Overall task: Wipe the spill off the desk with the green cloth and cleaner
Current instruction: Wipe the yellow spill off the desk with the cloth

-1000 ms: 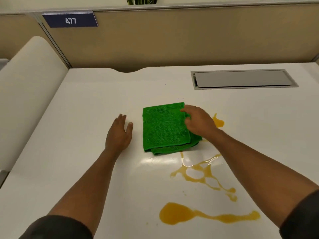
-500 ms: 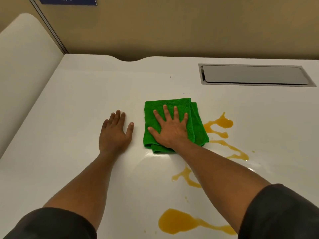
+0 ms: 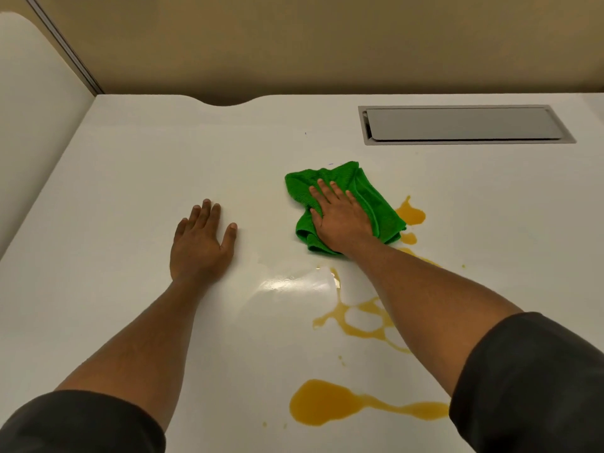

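A bunched green cloth (image 3: 376,197) lies on the white desk (image 3: 163,178), and my right hand (image 3: 340,217) presses flat on it, fingers spread and pointing away. Orange spill spreads to the right of and below the cloth: a blob (image 3: 410,214) at the cloth's right edge, a looping trail (image 3: 353,322) partly under my right forearm, and a large puddle (image 3: 323,402) near the front. My left hand (image 3: 201,240) rests palm down on bare desk, left of the cloth, holding nothing. No cleaner bottle is in view.
A grey cable hatch (image 3: 464,124) is set into the desk at the back right. A tan partition wall (image 3: 327,44) runs behind the desk. A white side panel (image 3: 32,109) stands at the left. A wet shine (image 3: 294,282) lies between my arms.
My right hand went from gripping the cloth's right edge to pressing flat on top. The cloth has slid right and away, and is now crumpled. The left hand stays planted.
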Demonstrator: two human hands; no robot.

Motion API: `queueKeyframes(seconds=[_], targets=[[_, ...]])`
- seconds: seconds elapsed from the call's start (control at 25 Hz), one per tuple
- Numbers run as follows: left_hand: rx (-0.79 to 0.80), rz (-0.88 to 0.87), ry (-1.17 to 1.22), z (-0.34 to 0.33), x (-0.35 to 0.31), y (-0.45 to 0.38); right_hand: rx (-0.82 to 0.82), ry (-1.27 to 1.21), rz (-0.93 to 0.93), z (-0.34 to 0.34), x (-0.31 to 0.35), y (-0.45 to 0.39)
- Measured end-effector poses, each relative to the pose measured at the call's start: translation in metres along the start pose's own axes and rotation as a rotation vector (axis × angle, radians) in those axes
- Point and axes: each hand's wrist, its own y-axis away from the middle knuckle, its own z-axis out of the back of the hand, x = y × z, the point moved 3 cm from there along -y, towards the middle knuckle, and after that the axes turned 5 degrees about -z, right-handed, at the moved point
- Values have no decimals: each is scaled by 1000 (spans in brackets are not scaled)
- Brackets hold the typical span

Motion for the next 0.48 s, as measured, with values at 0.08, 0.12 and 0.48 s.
queueKeyframes(seconds=[0.08,0.12,0.48], targets=[[4,0,-2,0,1,1,-10,-2,-27,2,-13,0],[5,-1,-1,0,1,1,-5,1,-35,4,-18,0],[-13,-15,-7,0,0,0,31,75,-113,18,-75,13]])
